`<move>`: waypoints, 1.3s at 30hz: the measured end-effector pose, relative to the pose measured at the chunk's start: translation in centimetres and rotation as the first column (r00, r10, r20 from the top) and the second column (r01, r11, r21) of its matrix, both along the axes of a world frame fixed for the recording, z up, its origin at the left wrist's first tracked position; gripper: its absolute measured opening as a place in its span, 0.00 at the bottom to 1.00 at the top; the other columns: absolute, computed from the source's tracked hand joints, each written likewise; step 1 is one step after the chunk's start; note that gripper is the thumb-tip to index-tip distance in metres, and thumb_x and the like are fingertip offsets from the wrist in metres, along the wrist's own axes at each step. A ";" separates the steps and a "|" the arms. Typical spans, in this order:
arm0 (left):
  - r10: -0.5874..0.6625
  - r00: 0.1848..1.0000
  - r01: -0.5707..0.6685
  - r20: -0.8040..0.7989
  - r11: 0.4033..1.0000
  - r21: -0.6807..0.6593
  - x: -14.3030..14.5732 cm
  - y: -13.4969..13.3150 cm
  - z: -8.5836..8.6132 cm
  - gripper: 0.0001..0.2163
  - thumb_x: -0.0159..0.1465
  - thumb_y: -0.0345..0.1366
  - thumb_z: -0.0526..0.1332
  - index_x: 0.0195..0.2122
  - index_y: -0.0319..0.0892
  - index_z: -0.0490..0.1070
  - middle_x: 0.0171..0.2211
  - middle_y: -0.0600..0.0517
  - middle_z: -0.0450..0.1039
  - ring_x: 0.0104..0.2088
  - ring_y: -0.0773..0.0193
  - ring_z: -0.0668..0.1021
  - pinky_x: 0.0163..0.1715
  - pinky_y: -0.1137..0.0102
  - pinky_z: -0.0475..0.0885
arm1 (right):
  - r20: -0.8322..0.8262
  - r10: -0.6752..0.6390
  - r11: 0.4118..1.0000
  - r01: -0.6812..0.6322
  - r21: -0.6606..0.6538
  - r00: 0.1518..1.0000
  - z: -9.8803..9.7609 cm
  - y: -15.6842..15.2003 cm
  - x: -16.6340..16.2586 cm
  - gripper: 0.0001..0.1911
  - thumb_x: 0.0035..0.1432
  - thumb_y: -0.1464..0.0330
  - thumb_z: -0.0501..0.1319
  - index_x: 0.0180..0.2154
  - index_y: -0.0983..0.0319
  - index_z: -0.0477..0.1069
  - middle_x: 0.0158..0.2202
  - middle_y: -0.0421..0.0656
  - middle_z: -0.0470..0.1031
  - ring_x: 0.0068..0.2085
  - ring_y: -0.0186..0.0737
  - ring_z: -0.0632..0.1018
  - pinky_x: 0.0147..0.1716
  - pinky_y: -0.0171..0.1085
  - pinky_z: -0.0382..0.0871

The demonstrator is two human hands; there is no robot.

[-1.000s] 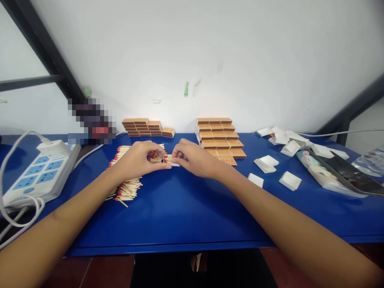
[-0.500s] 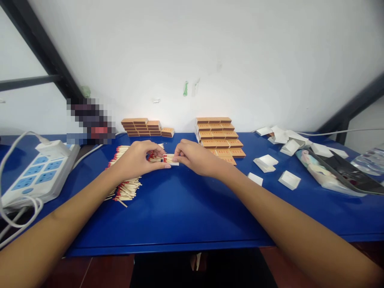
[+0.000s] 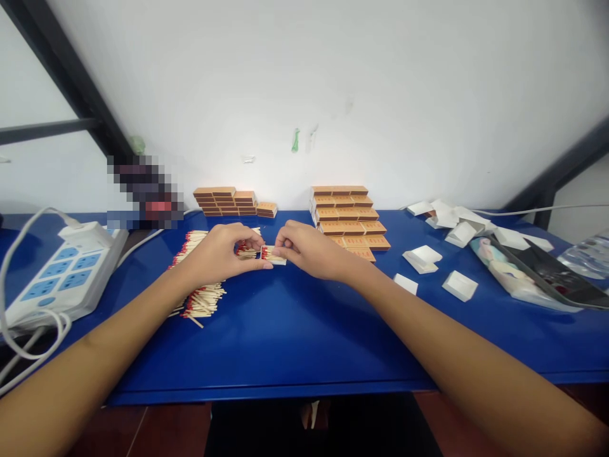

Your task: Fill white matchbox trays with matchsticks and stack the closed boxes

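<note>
Between my two hands is a small white matchbox tray (image 3: 281,261) with red-tipped matches (image 3: 269,254) lying in it. The thumb and fingers of my left hand (image 3: 227,252) grip the tray's left end from front and back. My right hand (image 3: 304,249) is closed, its thumb and forefinger pinched on the matches at the tray's right part. Under and beside my left hand spreads a heap of loose matches (image 3: 204,301), their red heads mostly toward the left; my left wrist hides some of them.
Stacked matchboxes (image 3: 223,202) stand against the wall, and a stepped stack of matchboxes (image 3: 349,216) is right of centre. Several white trays (image 3: 460,285) lie to the right near a dark case (image 3: 537,270). A power strip (image 3: 66,273) with white cables is at left.
The matches now lie lower and flatter inside the tray, and my right fingers have shifted slightly over them. My left hand keeps its hold on the tray.
</note>
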State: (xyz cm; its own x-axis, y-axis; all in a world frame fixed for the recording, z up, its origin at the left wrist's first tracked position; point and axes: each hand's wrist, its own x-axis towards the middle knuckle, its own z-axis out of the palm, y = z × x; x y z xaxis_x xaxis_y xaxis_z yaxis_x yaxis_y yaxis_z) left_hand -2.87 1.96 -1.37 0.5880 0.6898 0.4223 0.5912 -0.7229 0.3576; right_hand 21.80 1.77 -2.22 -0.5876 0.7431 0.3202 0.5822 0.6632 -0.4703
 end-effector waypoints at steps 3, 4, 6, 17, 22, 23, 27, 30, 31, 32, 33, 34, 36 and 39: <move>-0.010 1.000 0.010 -0.005 1.000 0.013 0.0 0.1 -0.1 0.20 0.60 0.56 0.74 0.37 0.44 0.79 0.32 0.54 0.79 0.31 0.64 0.77 0.33 0.69 0.69 | 0.036 -0.030 0.999 0.030 0.013 0.999 0.1 0.0 0.1 0.09 0.73 0.66 0.61 0.37 0.61 0.71 0.39 0.42 0.71 0.37 0.38 0.71 0.38 0.38 0.62; -0.015 1.000 0.015 -0.008 1.000 0.026 0.0 0.1 -0.2 0.20 0.60 0.56 0.74 0.37 0.43 0.79 0.32 0.54 0.79 0.31 0.64 0.77 0.33 0.69 0.68 | 0.050 -0.033 0.999 0.033 0.018 0.998 0.1 0.0 0.1 0.09 0.73 0.66 0.61 0.37 0.61 0.71 0.40 0.43 0.71 0.38 0.38 0.71 0.38 0.38 0.62; -0.024 1.000 0.025 -0.016 0.998 0.052 0.0 0.1 -0.2 0.20 0.60 0.55 0.74 0.37 0.43 0.78 0.32 0.54 0.79 0.32 0.64 0.77 0.33 0.69 0.68 | 0.067 -0.025 0.999 0.024 0.023 0.997 0.1 -0.1 0.1 0.09 0.73 0.66 0.60 0.38 0.61 0.72 0.40 0.43 0.71 0.38 0.38 0.72 0.39 0.38 0.62; -0.020 0.999 0.022 -0.032 0.996 0.082 -0.1 0.1 -0.2 0.20 0.61 0.56 0.74 0.36 0.43 0.78 0.33 0.54 0.80 0.32 0.63 0.78 0.33 0.69 0.68 | 0.115 -0.012 0.999 0.016 -0.029 0.993 0.4 -0.2 0.3 0.07 0.70 0.68 0.63 0.37 0.61 0.72 0.40 0.43 0.71 0.37 0.38 0.70 0.38 0.38 0.60; -0.019 0.999 0.021 -0.033 0.997 0.072 0.0 0.1 -0.2 0.20 0.60 0.55 0.74 0.36 0.43 0.78 0.32 0.54 0.80 0.31 0.63 0.78 0.32 0.69 0.68 | 0.074 -0.007 1.000 0.009 -0.025 0.997 0.6 -0.4 0.1 0.05 0.71 0.70 0.62 0.38 0.61 0.72 0.41 0.43 0.70 0.39 0.38 0.71 0.38 0.38 0.59; -0.019 0.999 0.021 -0.033 0.997 0.070 0.0 0.1 -0.2 0.19 0.60 0.55 0.74 0.36 0.43 0.78 0.32 0.55 0.80 0.31 0.64 0.78 0.32 0.69 0.68 | 0.064 -0.002 1.000 0.004 -0.018 0.998 0.7 -0.5 0.1 0.04 0.71 0.70 0.62 0.39 0.61 0.72 0.41 0.43 0.70 0.39 0.38 0.71 0.38 0.37 0.59; -0.026 0.999 0.028 -0.043 0.998 0.058 -0.1 0.1 -0.1 0.19 0.61 0.56 0.74 0.37 0.43 0.79 0.32 0.55 0.80 0.31 0.64 0.77 0.33 0.69 0.68 | 0.049 0.042 0.999 -0.040 -0.035 0.998 0.8 -0.6 0.0 0.03 0.70 0.72 0.62 0.42 0.60 0.74 0.41 0.42 0.68 0.38 0.38 0.70 0.38 0.37 0.59; -0.033 0.998 0.035 -0.055 0.998 0.045 -0.1 0.2 -0.2 0.19 0.61 0.56 0.73 0.39 0.44 0.80 0.34 0.54 0.81 0.32 0.63 0.78 0.33 0.68 0.69 | 0.031 0.081 0.996 -0.079 -0.051 0.996 0.6 -0.5 0.0 0.05 0.70 0.74 0.60 0.41 0.61 0.75 0.40 0.41 0.67 0.38 0.38 0.69 0.38 0.37 0.58; -0.036 0.998 0.038 -0.054 0.998 0.042 -0.2 0.2 -0.2 0.19 0.62 0.56 0.73 0.39 0.44 0.81 0.35 0.54 0.82 0.33 0.63 0.79 0.34 0.68 0.69 | 0.018 0.091 0.995 -0.090 -0.052 0.996 0.5 -0.5 0.0 0.06 0.70 0.74 0.60 0.41 0.60 0.75 0.40 0.41 0.66 0.38 0.38 0.69 0.39 0.37 0.59; -0.038 0.998 0.040 -0.050 0.998 0.043 -0.2 0.2 -0.2 0.19 0.62 0.56 0.73 0.40 0.44 0.81 0.35 0.54 0.82 0.33 0.63 0.79 0.34 0.68 0.69 | 0.003 0.099 0.994 -0.099 -0.051 0.995 0.5 -0.5 0.0 0.06 0.70 0.74 0.60 0.41 0.60 0.76 0.40 0.41 0.67 0.38 0.38 0.69 0.39 0.37 0.59; -0.038 0.998 0.040 -0.047 0.998 0.044 -0.2 0.2 -0.2 0.19 0.62 0.56 0.73 0.40 0.44 0.81 0.35 0.54 0.82 0.33 0.63 0.79 0.34 0.68 0.69 | -0.009 0.104 0.993 -0.105 -0.048 0.995 0.4 -0.5 0.0 0.06 0.70 0.73 0.60 0.42 0.60 0.76 0.40 0.41 0.67 0.39 0.38 0.69 0.40 0.37 0.59; -0.038 0.998 0.040 -0.045 0.998 0.045 -0.1 0.2 -0.3 0.19 0.62 0.56 0.73 0.40 0.44 0.81 0.35 0.54 0.82 0.33 0.62 0.79 0.34 0.68 0.69 | -0.014 0.106 0.993 -0.106 -0.044 0.994 0.4 -0.5 0.0 0.05 0.70 0.72 0.61 0.43 0.60 0.76 0.40 0.42 0.67 0.39 0.38 0.70 0.40 0.37 0.60; -0.038 0.998 0.040 -0.048 0.998 0.047 -0.1 0.2 -0.3 0.19 0.62 0.56 0.73 0.40 0.45 0.81 0.35 0.54 0.82 0.33 0.62 0.79 0.34 0.68 0.69 | -0.004 0.103 0.994 -0.103 -0.040 0.995 0.3 -0.5 -0.1 0.05 0.71 0.70 0.61 0.42 0.60 0.76 0.40 0.42 0.67 0.40 0.39 0.71 0.40 0.37 0.61; -0.034 0.997 0.037 -0.062 0.998 0.050 0.0 0.1 -0.3 0.19 0.62 0.56 0.73 0.38 0.45 0.80 0.34 0.54 0.81 0.32 0.62 0.78 0.33 0.68 0.68 | 0.031 0.086 0.995 -0.085 -0.052 0.996 0.2 -0.7 -0.3 0.07 0.73 0.67 0.61 0.40 0.61 0.75 0.41 0.43 0.69 0.40 0.39 0.72 0.40 0.38 0.61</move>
